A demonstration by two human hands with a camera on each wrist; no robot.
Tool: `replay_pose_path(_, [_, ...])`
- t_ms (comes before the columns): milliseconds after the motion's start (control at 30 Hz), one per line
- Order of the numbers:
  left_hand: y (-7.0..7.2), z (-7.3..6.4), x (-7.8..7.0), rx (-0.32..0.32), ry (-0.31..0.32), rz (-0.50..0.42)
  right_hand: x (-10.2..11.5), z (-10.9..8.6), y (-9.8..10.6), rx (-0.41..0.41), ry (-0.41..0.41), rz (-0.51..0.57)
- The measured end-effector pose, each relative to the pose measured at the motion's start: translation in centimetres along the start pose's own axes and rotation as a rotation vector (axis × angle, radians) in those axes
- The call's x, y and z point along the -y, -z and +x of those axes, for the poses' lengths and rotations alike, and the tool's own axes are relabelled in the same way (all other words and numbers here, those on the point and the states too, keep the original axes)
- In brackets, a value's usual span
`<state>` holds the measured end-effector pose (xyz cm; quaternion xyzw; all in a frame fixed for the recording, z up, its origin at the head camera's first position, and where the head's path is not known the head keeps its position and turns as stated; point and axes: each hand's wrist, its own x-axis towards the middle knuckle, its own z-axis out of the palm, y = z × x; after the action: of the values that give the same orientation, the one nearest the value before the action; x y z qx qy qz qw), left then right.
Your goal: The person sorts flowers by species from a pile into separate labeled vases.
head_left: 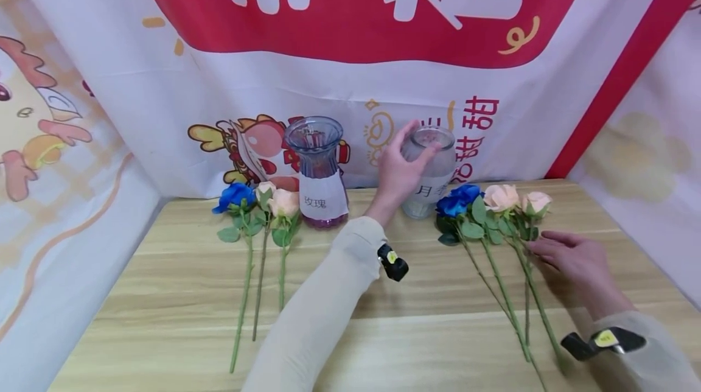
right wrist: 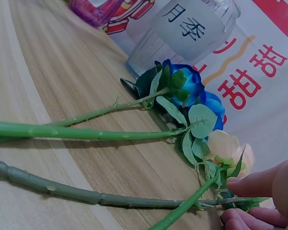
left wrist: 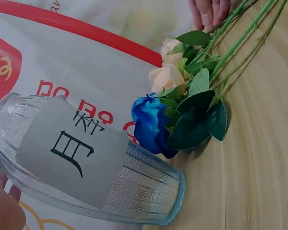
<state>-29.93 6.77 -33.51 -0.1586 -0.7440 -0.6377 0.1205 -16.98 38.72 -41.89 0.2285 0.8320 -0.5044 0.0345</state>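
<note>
My left hand (head_left: 402, 167) holds a clear glass vase (left wrist: 149, 191) around its upper part, thumb on one side and fingers on the other. The vase stands upright at the back of the table and bears a white label (left wrist: 72, 148) with dark characters. On the right lie several long-stemmed roses: blue roses (head_left: 459, 200) beside the vase and pale pink roses (head_left: 501, 197) further right. Just below the rightmost bloom is my right hand (head_left: 575, 261). In the right wrist view its thumb and fingers (right wrist: 249, 220) stand apart on either side of the stems.
A purple-tinted glass vase (head_left: 320, 164) with a white label stands at the back left. Beside it lie a blue rose (head_left: 235, 197) and pale roses (head_left: 285, 203), stems toward the front. A printed cloth (head_left: 356, 84) hangs behind the wooden table (head_left: 411, 343).
</note>
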Motion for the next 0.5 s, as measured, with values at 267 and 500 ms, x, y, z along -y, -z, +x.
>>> replay_pose_path(267, [0.8,-0.1,0.7,-0.018,-0.034,0.043,0.6,1.3,-1.4,-0.076,-0.100,-0.126])
replay_pose_path(500, [-0.2,-0.1,0.7,-0.024,-0.053,0.030,0.4,1.2,-0.4,-0.043,-0.068,-0.006])
